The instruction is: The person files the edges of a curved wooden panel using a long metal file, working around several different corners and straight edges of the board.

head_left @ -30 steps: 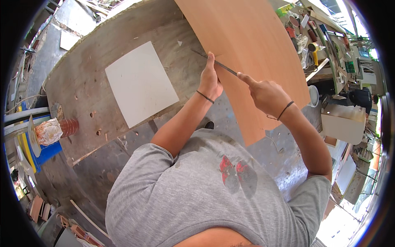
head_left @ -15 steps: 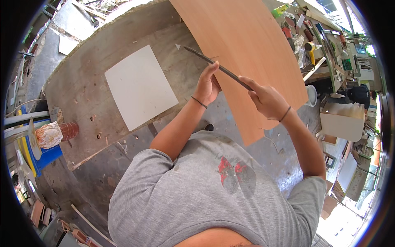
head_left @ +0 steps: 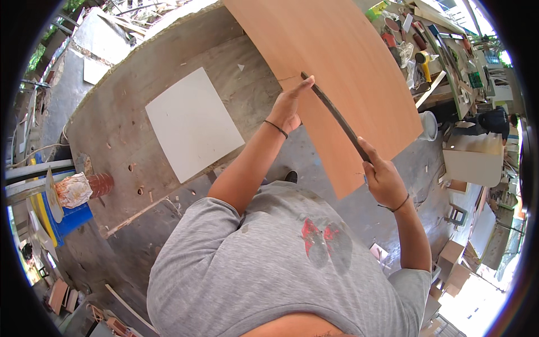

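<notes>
A long, narrow, dark bar (head_left: 341,121), perhaps a file, slants over a large light-brown wooden board (head_left: 342,62). My right hand (head_left: 387,182) is closed around the bar's near end, thumb laid along it. At the far end, my left hand (head_left: 291,106) has its thumb against the bar close to the tip. The left fingers are curled beside the board's left edge and are partly hidden. In that edge, near the left thumb, is a short dark crack or notch. To the left, a white rectangular sheet (head_left: 193,123) lies flat on the worn grey-brown table (head_left: 118,140).
A red-brown cylinder wrapped in pale film (head_left: 84,188) stands at the left table end. At the far right, a cluttered bench holds a yellow-and-black tool (head_left: 425,63). A white bucket (head_left: 429,126) stands by the board's right corner. Another person (head_left: 491,128) is beyond it.
My right hand has drawn the bar back toward the lower right, and its tip now sits at my left thumb instead of reaching far past it. The left hand has shifted slightly right.
</notes>
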